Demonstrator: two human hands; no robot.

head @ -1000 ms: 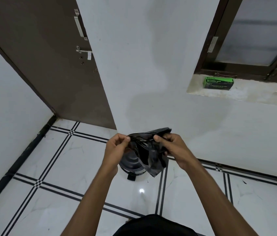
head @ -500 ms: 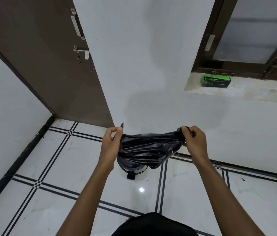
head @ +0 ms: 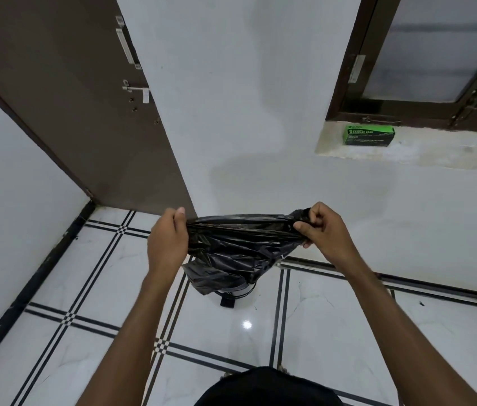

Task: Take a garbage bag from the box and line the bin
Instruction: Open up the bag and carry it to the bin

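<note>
Over white tiled floor [head: 334,323], two hands' fingers pinch one black bag [head: 237,244]; one green box [head: 368,135] on the sill.

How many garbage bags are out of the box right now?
1: a crumpled black plastic garbage bag stretched between left hand and right hand, above the bin. Any inside the green cardboard box are hidden.

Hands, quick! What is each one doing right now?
Left hand: closed, pinching the left end of the black garbage bag.
Right hand: closed, pinching the bag's right end.
</note>
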